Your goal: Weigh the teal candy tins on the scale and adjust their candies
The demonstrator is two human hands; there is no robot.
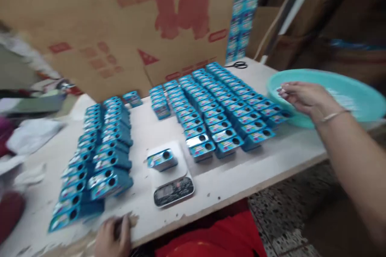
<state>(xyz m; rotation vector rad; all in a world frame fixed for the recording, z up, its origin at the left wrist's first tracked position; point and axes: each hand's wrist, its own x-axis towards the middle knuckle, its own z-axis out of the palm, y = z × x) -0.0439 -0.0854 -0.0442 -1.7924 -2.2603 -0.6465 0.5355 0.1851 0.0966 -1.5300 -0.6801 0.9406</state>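
Observation:
My right hand (304, 96) is over the near left rim of a turquoise basin (313, 74), its fingers pinched together. Something small and whitish shows at the fingertips, too blurred to name. My left hand (113, 237) rests at the table's front edge, thumb and fingers a little apart, holding nothing visible. A white digital scale (173, 188) lies on the table between the hands. On its pan stands one small blue printed box (163, 160) with a dark round hole in its top. White bits (343, 102) lie inside the basin.
Several rows of similar blue boxes (211, 110) fill the right of the table, and more rows (111, 148) stand at the left. Behind them rises a big cardboard box (126, 20). Black scissors (239, 65) lie near a hanging strip of blue packets (244, 18). White cloth (33, 138) lies at far left.

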